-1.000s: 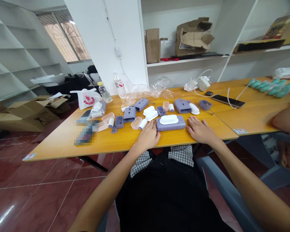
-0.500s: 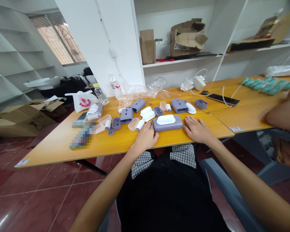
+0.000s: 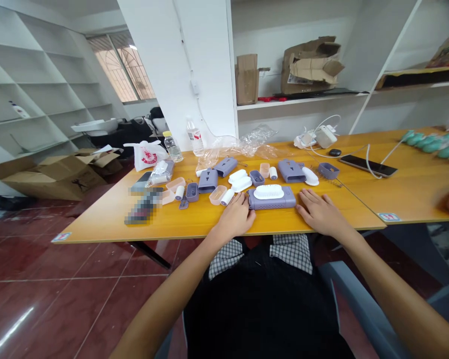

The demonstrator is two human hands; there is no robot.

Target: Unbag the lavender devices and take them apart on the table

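Observation:
My left hand (image 3: 236, 216) lies flat on the table, fingers stretched out, close by the left end of a purple plastic case (image 3: 272, 203). A white oval brush-like piece (image 3: 268, 191) rests on top of that case. On the other side, my right hand (image 3: 319, 212) is palm down with its fingers spread, a little apart from the case. A white cylinder (image 3: 227, 197) lies just beyond my left fingertips, beside a translucent pinkish cup (image 3: 217, 195). Behind are two white oval pieces (image 3: 240, 180), purple sleeves (image 3: 208, 181) and a small purple tray (image 3: 257, 178).
To the right are another purple sleeve (image 3: 291, 171), a purple cup (image 3: 328, 171) and a phone (image 3: 368, 166) with a cable. Bottles (image 3: 195, 139), clear plastic wrap (image 3: 257, 141) and a white bag (image 3: 145, 155) stand along the back. Green objects (image 3: 430, 142) lie far right.
The camera view has swung slightly left and then back right. Both hands stay in place on the table, and the parts around them keep their positions.

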